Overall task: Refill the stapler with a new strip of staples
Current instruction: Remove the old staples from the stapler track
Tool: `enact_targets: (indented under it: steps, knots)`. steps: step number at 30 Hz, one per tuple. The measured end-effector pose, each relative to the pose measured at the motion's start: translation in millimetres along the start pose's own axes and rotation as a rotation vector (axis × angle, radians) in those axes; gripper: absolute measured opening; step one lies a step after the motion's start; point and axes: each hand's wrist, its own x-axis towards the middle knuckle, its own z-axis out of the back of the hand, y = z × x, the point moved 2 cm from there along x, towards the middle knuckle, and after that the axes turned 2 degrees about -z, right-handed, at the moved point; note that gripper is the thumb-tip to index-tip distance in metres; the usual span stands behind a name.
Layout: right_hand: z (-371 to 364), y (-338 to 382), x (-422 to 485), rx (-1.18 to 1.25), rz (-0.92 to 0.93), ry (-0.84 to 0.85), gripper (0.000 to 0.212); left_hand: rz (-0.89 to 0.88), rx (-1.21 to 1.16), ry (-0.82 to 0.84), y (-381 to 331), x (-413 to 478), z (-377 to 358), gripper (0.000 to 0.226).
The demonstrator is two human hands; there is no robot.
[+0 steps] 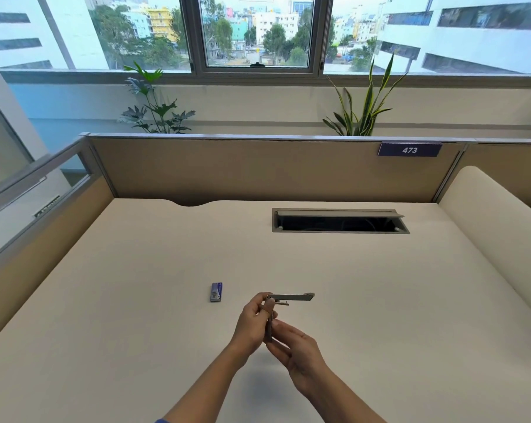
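I hold a small metal stapler [291, 298] above the desk, swung wide open. Its top arm points right and its base hangs down between my hands. My left hand [253, 323] grips it near the hinge, thumb and fingers around the body. Touching the stapler's lower part from the right is my right hand [297, 352], fingers closed on it. A small blue staple box [216, 292] lies flat on the desk to the left of my hands, apart from them. I cannot see a loose staple strip.
The cream desk [136, 300] is bounded by tan partition walls at the back and left. An open cable tray slot [340, 222] sits at the back right. A rounded cream divider [496, 239] rises on the right.
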Motion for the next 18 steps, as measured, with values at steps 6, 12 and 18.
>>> enact_targets:
  steps: [6, 12, 18]
  knots:
    - [1.6, 0.2, 3.1, 0.043, -0.041, -0.005, 0.023, -0.001, -0.035, 0.006, 0.7, -0.7, -1.1, 0.021]
    - [1.6, 1.2, -0.4, -0.161, 0.136, -0.062, 0.020, 0.041, -0.112, -0.035, 2.2, -1.2, -1.6, 0.022]
    - [-2.3, 0.9, -3.2, -0.373, 0.361, -0.153, 0.015, 0.071, -0.184, -0.118, 1.5, -0.9, -5.7, 0.025]
